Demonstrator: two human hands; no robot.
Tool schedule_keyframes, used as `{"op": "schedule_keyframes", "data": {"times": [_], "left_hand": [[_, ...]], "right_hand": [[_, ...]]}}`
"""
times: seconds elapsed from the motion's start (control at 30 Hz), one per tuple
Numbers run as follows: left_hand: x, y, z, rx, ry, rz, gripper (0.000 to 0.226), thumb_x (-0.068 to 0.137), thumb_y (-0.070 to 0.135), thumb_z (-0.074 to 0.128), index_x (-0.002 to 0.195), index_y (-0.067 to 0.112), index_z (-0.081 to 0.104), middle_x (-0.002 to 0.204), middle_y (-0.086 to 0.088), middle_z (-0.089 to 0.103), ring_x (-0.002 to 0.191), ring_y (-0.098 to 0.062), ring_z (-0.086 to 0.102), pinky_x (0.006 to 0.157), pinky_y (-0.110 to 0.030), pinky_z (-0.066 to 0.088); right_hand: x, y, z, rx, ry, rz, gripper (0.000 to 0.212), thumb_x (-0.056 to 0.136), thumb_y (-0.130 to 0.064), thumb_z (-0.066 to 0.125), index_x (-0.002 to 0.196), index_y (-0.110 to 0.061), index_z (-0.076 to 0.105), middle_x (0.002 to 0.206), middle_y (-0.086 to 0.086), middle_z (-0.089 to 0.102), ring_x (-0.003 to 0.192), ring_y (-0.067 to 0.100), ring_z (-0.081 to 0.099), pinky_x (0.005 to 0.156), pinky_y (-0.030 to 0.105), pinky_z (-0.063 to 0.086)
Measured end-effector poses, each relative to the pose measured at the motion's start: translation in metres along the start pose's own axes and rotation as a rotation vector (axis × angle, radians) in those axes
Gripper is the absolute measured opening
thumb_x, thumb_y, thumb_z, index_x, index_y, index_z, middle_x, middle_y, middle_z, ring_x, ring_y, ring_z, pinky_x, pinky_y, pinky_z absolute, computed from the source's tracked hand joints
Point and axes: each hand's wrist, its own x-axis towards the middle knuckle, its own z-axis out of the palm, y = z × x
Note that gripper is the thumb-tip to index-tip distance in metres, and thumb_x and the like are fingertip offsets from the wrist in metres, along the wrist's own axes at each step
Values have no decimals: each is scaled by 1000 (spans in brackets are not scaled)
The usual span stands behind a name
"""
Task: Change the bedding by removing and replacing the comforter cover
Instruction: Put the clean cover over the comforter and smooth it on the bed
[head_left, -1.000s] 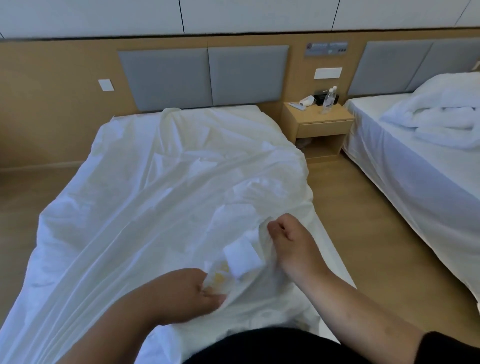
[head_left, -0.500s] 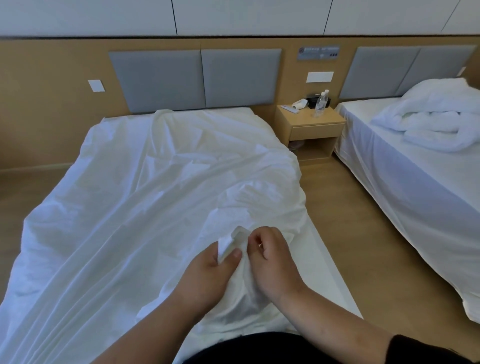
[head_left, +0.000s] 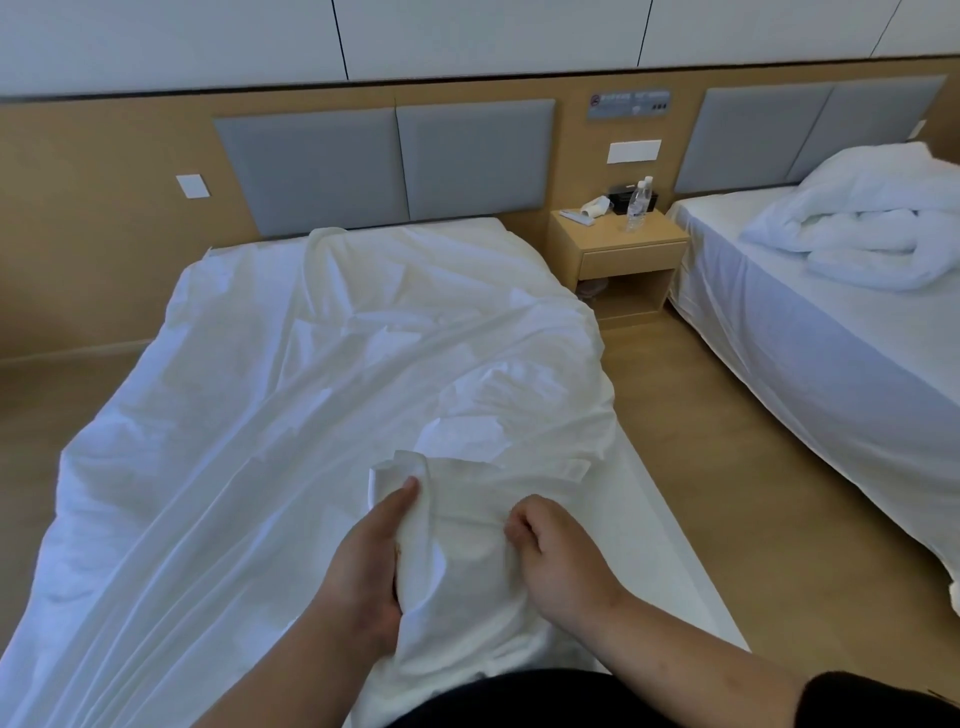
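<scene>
- At the foot edge of the near bed (head_left: 670, 525), in the head view, the person stands over a white comforter cover (head_left: 322, 395) spread loosely and creased along the mattress, from the grey headboard (head_left: 384, 166) down to the foot.
- The left hand (head_left: 363, 571) grips a bunched corner of the cover, thumb laid up along the fold and fingers curled under it, so the corner stands up just above the thumb.
- The right hand (head_left: 556, 556) lies just beside it on the same stretch of cloth, fingers curled in and seemingly pinching the fabric; what exactly sits under the fingertips is hidden.
- A bundled white comforter (head_left: 862, 228) lies on the far bed (head_left: 831, 364) to the right, well apart from the cover, with a nightstand (head_left: 623, 249) between the two beds.
- As a judgement, the step in hand is preparing the cover at its foot-end corner, finding the seam or opening before the comforter goes in.
- The next move probably calls for both hands to work along the foot edge, spread the opening and keep hold of the corner; loose folds could slip or twist.
</scene>
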Motion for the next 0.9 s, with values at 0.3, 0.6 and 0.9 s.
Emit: {"op": "schedule_keyframes", "data": {"times": [0.3, 0.6, 0.9], "left_hand": [[-7, 18, 0, 373, 0, 115, 65, 57, 52, 88, 101, 6, 77, 106, -25, 71, 95, -40, 71, 78, -45, 58], [7, -2, 35, 270, -140, 19, 44, 92, 30, 48, 112, -1, 73, 120, -28, 65, 103, -37, 68, 94, -44, 54], [20, -24, 19, 427, -397, 125, 41, 71, 12, 82, 111, 15, 73, 101, -19, 66, 83, -30, 66, 72, -36, 55]], "right_hand": [[1, 10, -68, -306, 423, -438, 35, 95, -32, 51, 64, -16, 44, 48, -9, 37, 40, 11, 37, 39, 30, 29], [-32, 37, -21, -58, -274, 116, 29, 99, -44, 50, 121, -28, 60, 115, -8, 70, 108, 11, 64, 93, 34, 50], [-33, -2, -24, 320, 13, 137, 15, 94, -30, 58, 101, -32, 71, 97, -14, 75, 93, 1, 68, 83, 33, 56]]}}
